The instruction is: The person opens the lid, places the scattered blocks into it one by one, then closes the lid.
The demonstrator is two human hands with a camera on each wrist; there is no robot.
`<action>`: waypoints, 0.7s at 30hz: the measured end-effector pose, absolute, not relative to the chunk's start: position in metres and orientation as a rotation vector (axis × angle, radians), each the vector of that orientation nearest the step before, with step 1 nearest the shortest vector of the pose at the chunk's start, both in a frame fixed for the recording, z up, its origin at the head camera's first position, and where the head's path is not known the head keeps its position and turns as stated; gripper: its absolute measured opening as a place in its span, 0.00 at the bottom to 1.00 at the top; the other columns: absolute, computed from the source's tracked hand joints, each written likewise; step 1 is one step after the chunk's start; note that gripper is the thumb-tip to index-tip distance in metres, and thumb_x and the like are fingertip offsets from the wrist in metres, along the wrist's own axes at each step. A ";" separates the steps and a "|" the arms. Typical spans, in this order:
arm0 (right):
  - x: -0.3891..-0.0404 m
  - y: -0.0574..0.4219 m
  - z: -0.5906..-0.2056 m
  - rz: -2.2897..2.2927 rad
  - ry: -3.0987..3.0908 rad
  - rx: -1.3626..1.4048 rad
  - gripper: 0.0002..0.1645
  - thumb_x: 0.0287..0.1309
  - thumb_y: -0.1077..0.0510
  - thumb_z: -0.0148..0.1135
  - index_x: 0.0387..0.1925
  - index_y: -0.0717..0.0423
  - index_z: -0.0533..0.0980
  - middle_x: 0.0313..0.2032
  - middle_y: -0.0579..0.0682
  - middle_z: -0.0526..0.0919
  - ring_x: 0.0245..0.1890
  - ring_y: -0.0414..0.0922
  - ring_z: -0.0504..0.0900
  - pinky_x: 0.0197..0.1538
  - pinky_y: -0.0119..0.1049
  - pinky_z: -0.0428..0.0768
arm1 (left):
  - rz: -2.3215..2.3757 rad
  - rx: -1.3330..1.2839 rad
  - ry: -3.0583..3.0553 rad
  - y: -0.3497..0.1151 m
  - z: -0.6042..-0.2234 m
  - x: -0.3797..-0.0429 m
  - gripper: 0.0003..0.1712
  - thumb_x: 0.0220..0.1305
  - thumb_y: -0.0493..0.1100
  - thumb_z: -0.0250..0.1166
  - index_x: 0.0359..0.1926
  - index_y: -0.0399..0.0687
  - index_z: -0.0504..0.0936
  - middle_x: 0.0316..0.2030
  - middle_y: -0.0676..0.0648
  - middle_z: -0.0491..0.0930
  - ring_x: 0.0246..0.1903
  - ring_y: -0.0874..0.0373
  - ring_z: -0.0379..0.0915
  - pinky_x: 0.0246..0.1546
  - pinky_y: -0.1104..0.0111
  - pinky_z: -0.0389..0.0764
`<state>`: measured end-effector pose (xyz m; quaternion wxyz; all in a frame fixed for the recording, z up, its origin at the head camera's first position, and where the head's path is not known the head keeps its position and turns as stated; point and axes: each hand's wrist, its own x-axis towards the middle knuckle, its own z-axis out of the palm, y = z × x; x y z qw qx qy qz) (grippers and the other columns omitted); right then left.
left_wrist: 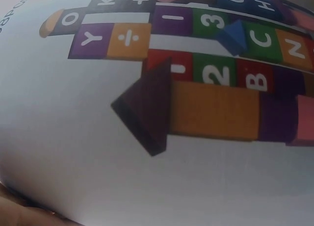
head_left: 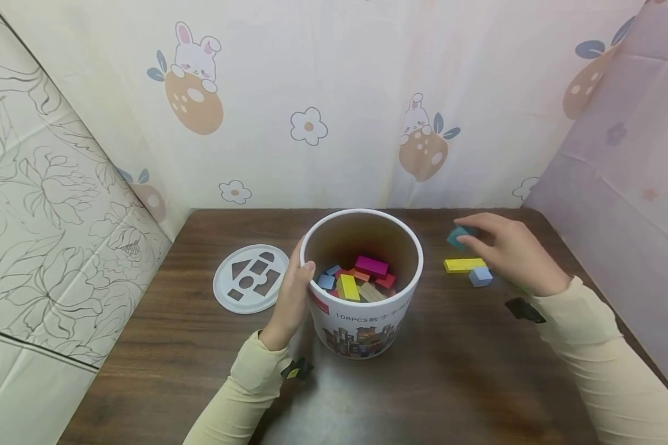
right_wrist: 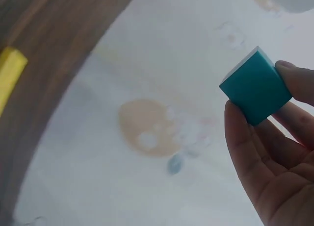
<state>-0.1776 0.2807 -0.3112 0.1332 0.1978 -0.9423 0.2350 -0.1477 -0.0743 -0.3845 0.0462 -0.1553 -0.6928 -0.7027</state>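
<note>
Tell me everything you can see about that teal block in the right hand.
The teal block has a flat, square-looking front, straight edges and a paler side catching the light. Its surface looks smooth, but whether it is wood or plastic I cannot tell. The right hand pinches it, tilted, above the tabletop, to the right of the printed bucket.

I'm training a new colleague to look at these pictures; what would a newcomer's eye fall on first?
Probably the big white bucket mid-table, with bright blocks inside and the left hand holding its side. Next, the teal block pinched in the right hand, to the bucket's right. The white lid with shaped cut-outs lies on the bucket's left.
</note>
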 end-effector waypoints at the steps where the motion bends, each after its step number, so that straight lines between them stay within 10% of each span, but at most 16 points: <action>1: -0.177 0.276 -0.307 0.670 -2.718 0.607 0.23 0.57 0.56 0.68 0.56 0.54 0.78 0.49 0.51 0.84 0.42 0.45 0.83 0.47 0.30 0.79 | -2.145 -0.472 -2.114 -0.074 -0.385 -0.148 0.38 0.67 0.55 0.46 0.76 0.57 0.51 0.72 0.48 0.56 0.71 0.43 0.52 0.70 0.40 0.57; 7: -0.176 0.247 -0.285 0.625 -2.634 0.811 0.25 0.54 0.61 0.70 0.55 0.55 0.79 0.48 0.48 0.85 0.49 0.45 0.82 0.52 0.46 0.80 | -2.142 -0.472 -2.106 -0.074 -0.385 -0.147 0.37 0.67 0.55 0.46 0.75 0.56 0.51 0.72 0.47 0.56 0.70 0.42 0.52 0.70 0.40 0.58; 21: -0.180 0.172 -0.267 0.571 -2.584 1.242 0.22 0.55 0.56 0.70 0.52 0.56 0.80 0.48 0.50 0.85 0.49 0.46 0.82 0.53 0.45 0.83 | -2.156 -0.451 -2.100 -0.074 -0.384 -0.146 0.37 0.67 0.54 0.46 0.76 0.56 0.51 0.72 0.48 0.56 0.70 0.44 0.53 0.69 0.40 0.58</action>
